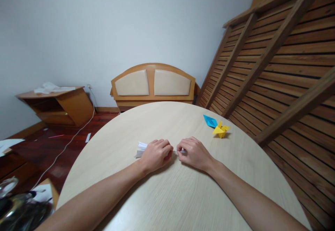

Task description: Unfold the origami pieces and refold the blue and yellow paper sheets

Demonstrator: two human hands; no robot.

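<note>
Both hands work on a folded white paper (141,148) just above the round table (167,203). My left hand (158,154) is closed around its middle, and the pleated-looking end sticks out to the left of that hand. My right hand (193,154) pinches the narrow right end between thumb and fingers. Only a thin strip of the paper shows in the gap between the hands; the rest is hidden under the fingers. To the right and farther back lie a blue folded paper boat (210,121) and a yellow origami figure (221,130).
A wooden headboard (151,84) with two pale panels stands behind the table. Wooden slatted frames (282,56) lean along the right side. At the left are a low cabinet (65,108) with white plastic on top, a white cable (70,140) and dark bagged items (23,210).
</note>
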